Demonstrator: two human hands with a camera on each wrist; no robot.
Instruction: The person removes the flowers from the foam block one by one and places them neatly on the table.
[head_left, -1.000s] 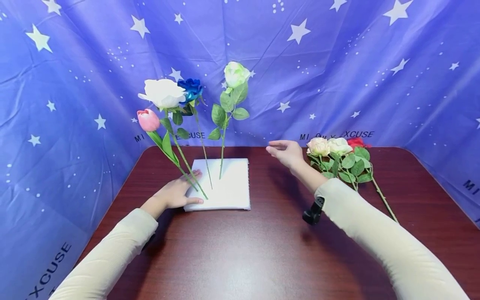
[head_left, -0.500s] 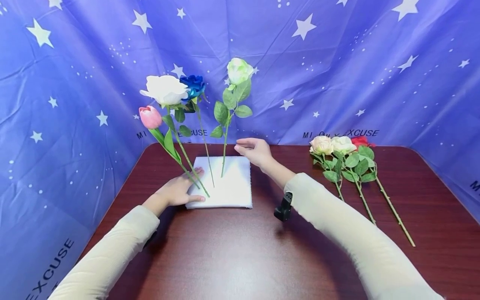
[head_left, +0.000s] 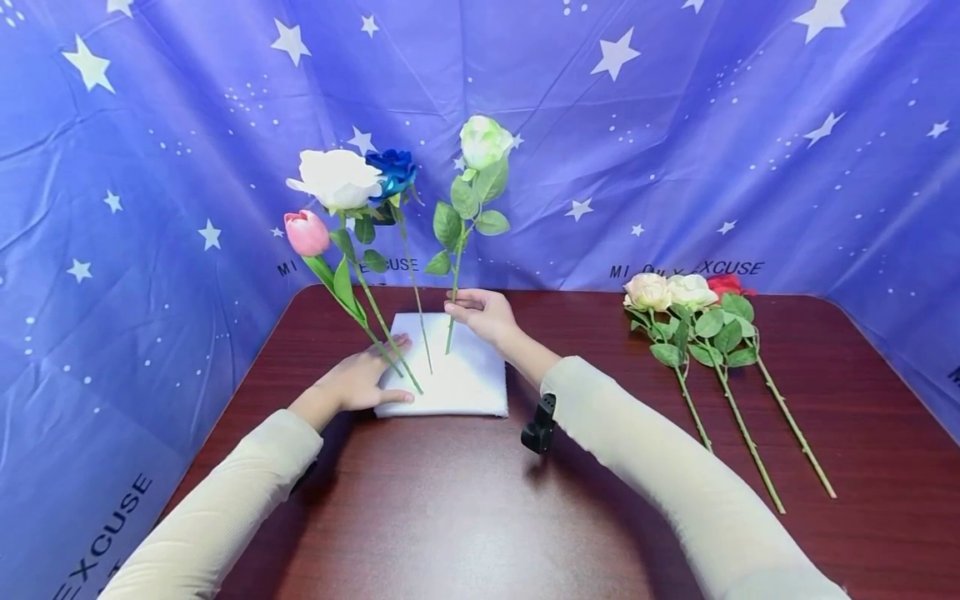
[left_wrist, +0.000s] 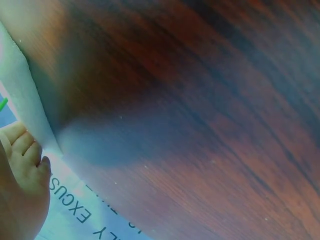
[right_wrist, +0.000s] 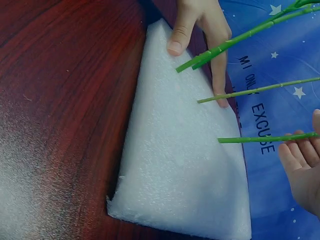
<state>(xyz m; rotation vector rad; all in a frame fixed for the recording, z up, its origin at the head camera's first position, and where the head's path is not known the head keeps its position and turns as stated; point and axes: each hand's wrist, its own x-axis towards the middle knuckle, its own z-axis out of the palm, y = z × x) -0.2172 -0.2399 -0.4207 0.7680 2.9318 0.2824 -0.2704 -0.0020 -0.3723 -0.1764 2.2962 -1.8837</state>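
Observation:
A white foam block lies on the table with several artificial flowers standing in it. My left hand rests on its left side, thumb and fingers spread around the leaning stems of the pink tulip and the white rose. Behind these stands a blue rose on a thin stem. My right hand holds the stem of the pale green rose between thumb and fingers, above the foam. In the right wrist view, this green stem meets the block upright beside the others.
Three more roses lie on the right of the table: a peach one, a cream one and a red one, stems toward the front. A blue star-printed curtain hangs behind and at the sides.
My right hand has moved left from beside the lying roses to the green rose's stem and taken hold of it. My left hand has stayed on the foam block.

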